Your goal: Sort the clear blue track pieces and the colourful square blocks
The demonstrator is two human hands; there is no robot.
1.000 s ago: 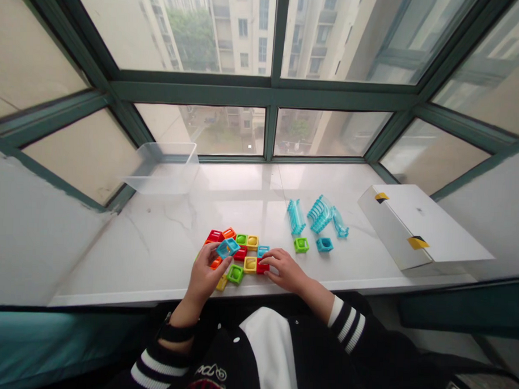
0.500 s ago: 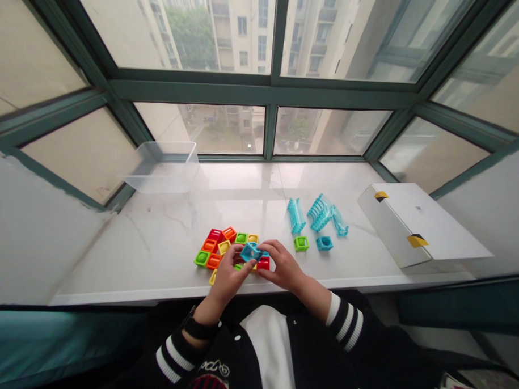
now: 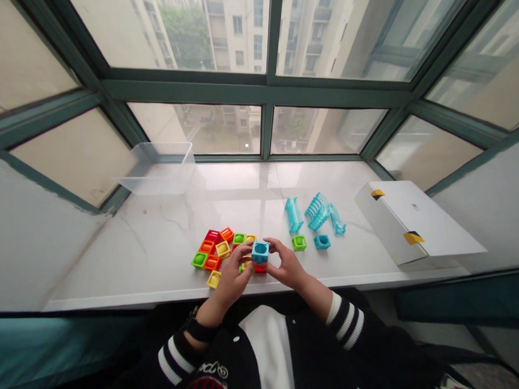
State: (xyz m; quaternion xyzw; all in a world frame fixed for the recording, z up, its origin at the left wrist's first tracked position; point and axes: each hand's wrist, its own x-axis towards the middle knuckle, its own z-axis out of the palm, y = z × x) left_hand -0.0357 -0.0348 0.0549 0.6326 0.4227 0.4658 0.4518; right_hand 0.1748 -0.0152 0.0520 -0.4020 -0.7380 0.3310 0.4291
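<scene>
Both hands meet over a cluster of coloured square blocks (image 3: 217, 248) on the white marble sill (image 3: 155, 253). Between them a blue cube block (image 3: 260, 252) is held up, its round hole facing me. My left hand (image 3: 232, 278) pinches its left side. My right hand (image 3: 286, 265) grips its right side with fingers curled. Red, orange, green and yellow blocks lie flat to the left, and some are hidden under my hands.
A green block (image 3: 299, 242) and a blue block (image 3: 322, 241) lie to the right, with translucent blue ribbed track pieces (image 3: 316, 212) behind them. A white cardboard box (image 3: 414, 224) sits far right. A clear plastic tub (image 3: 160, 168) stands back left against the window.
My left hand carried the blue block rightward from over the cluster's left part. My right hand rose off the blocks and took hold of it too. The block now faces me.
</scene>
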